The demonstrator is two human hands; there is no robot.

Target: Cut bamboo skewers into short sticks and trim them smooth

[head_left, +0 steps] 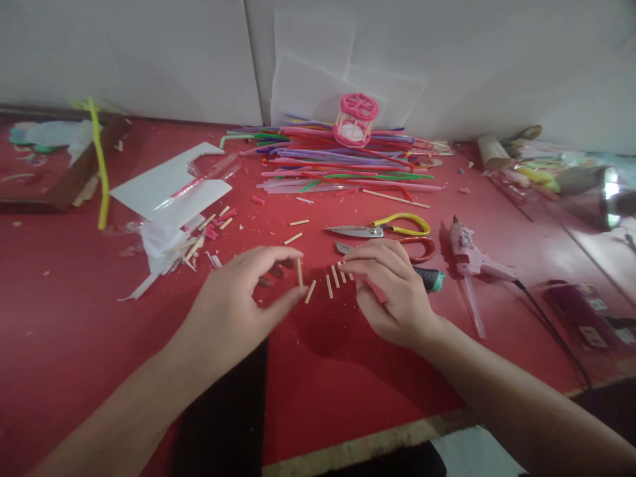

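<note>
Between the thumb and index finger of my left hand point(248, 288) a short wooden stick point(299, 272) is held upright. My right hand point(392, 291) is lowered over a row of similar short sticks, its fingertips at their upper ends and its thumb apart from the fingers. One loose stick point(311, 292) lies tilted just below the held one, and another stick point(329, 286) lies at the left of the row. Part of the row is hidden under my right hand. Two more sticks, one of them this stick point(293, 238), lie farther back.
Yellow-handled scissors point(402, 225) and a red-handled tool point(422, 250) lie behind my right hand. A pink glue gun point(470, 252) with its cord is at right. Colourful pipe cleaners point(342, 159), a small pink cage-like piece point(355, 119) and white card point(134, 189) lie farther back.
</note>
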